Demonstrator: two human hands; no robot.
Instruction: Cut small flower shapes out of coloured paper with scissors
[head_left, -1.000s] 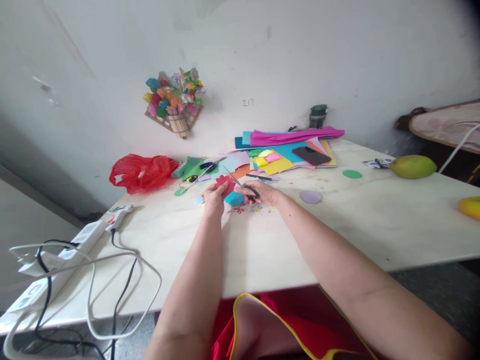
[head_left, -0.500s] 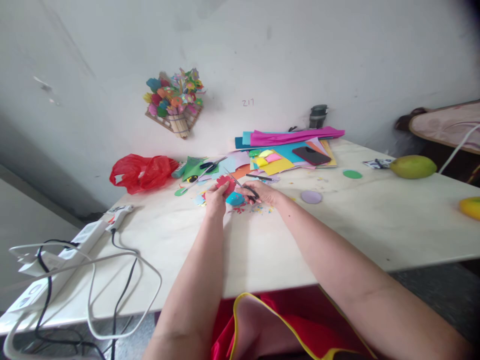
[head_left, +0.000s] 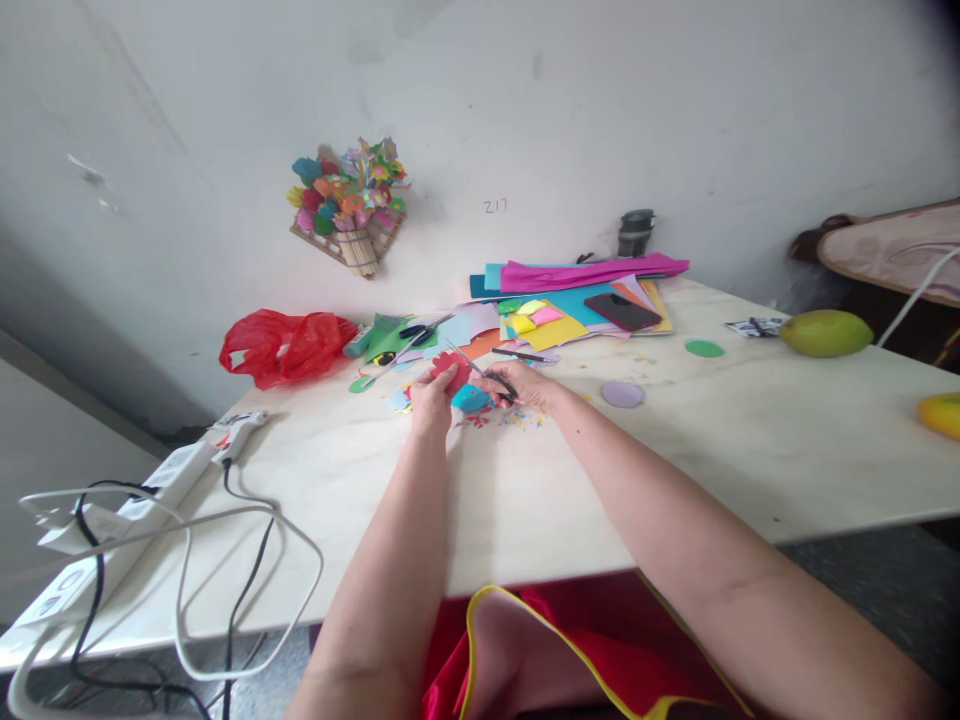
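Observation:
My left hand (head_left: 431, 393) pinches a red paper flower (head_left: 451, 368) with a scalloped edge, held above the table. In my right hand (head_left: 523, 386) is a pair of scissors (head_left: 501, 384) with dark handles, its blades pointing up and left beside the flower's right edge. Whether the blades touch the paper I cannot tell. Below the hands lies a blue paper piece (head_left: 471, 399), partly hidden. Small red, blue and yellow scraps (head_left: 517, 420) are scattered around it.
Coloured sheets (head_left: 581, 300) with a phone (head_left: 622, 311) on them lie at the back. A second pair of scissors (head_left: 420, 332) and a red plastic bag (head_left: 281, 347) are to the left. A power strip (head_left: 150, 500) with loose cables lines the left edge. A mango (head_left: 826, 333) sits right.
Both hands stay in nearly the same place, with the flower and scissors still held. The scissors' blades look slightly shifted; nothing else has visibly moved.

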